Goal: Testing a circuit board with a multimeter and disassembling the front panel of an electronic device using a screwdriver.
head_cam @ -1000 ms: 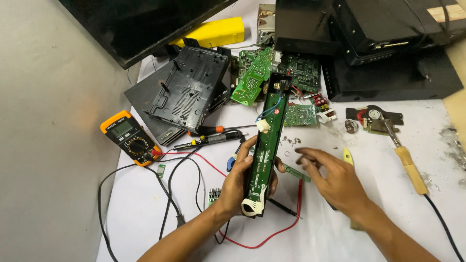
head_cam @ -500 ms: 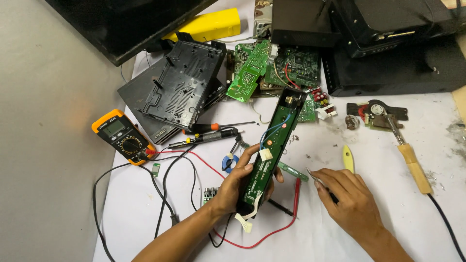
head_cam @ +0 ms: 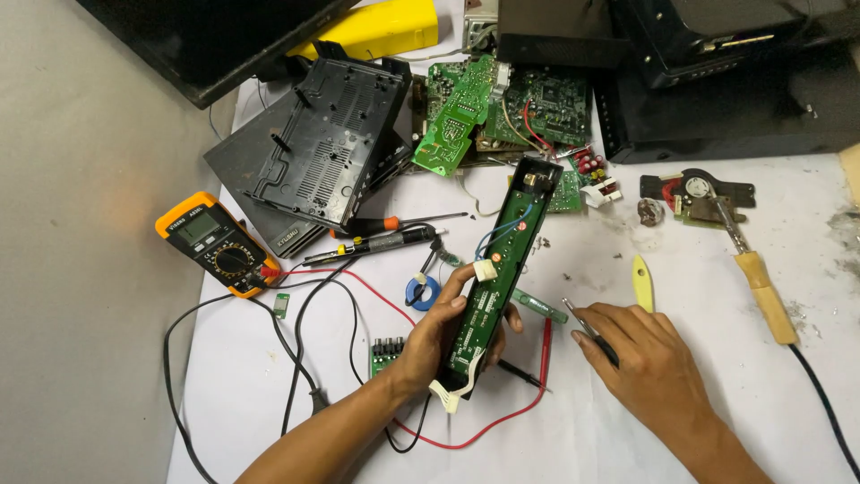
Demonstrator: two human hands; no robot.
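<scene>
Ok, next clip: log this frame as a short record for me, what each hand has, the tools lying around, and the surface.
Left hand: left hand grips a long narrow green circuit board in a black housing, held lengthwise, white connector at its near end.
Right hand: right hand rests on the table, its fingers around a thin dark metal tool.
Left of board: orange multimeter with red and black leads.
Right side: wooden-handled soldering iron, yellow pry tool.
Far side: black plastic casing, loose green boards.
Surface: white table.
</scene>
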